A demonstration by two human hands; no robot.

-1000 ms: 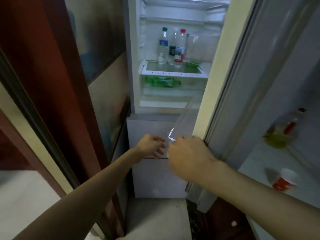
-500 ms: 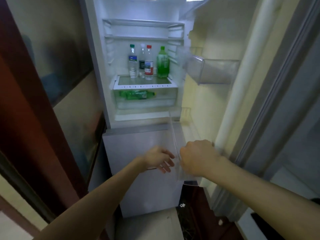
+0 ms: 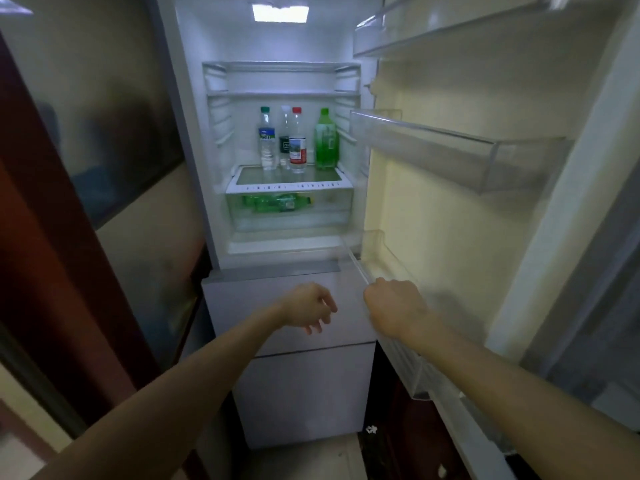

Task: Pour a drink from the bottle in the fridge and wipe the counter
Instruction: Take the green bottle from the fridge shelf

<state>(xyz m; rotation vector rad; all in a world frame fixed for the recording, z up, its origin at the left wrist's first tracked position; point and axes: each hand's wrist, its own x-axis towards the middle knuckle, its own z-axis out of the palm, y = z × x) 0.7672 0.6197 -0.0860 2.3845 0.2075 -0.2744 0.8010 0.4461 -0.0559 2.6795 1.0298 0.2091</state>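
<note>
Head view. Narrow, dim room. The fridge (image 3: 242, 39) stands ahead with its upper door (image 3: 450, 220) swung wide to the right and the interior lamp (image 3: 280, 12) lit.

- Glass shelf (image 3: 311, 173), low in the compartment: four bottles upright in a rough row. From the left these are a clear bottle with green cap (image 3: 266, 140), a white-capped bottle (image 3: 284, 116) set behind, a red-capped bottle (image 3: 298, 143) and a green bottle (image 3: 326, 138).
- Crisper drawer (image 3: 332, 216) under the shelf: another green bottle lying flat (image 3: 277, 202).
- Door liner: three clear bins, a top bin (image 3: 450, 26), a middle bin (image 3: 450, 150) and the lowest door bin (image 3: 401, 362).
- Below the compartment: two white drawer fronts (image 3: 294, 386), closed.
- Left side: a dark red wooden frame (image 3: 52, 237) with a glass panel (image 3: 104, 116).
- Pale floor (image 3: 304, 459) at the fridge foot, with a small white scrap (image 3: 371, 429) on a dark strip to the right.

The left hand (image 3: 308, 308) is in front of the upper drawer front, fingers loosely bent and hanging, holding nothing. The right hand (image 3: 394, 308) has its fingers curled tight at the rim of the lowest door bin. It seems to grip that rim, though blur softens the contact. Both hands are well below the bottles.
</note>
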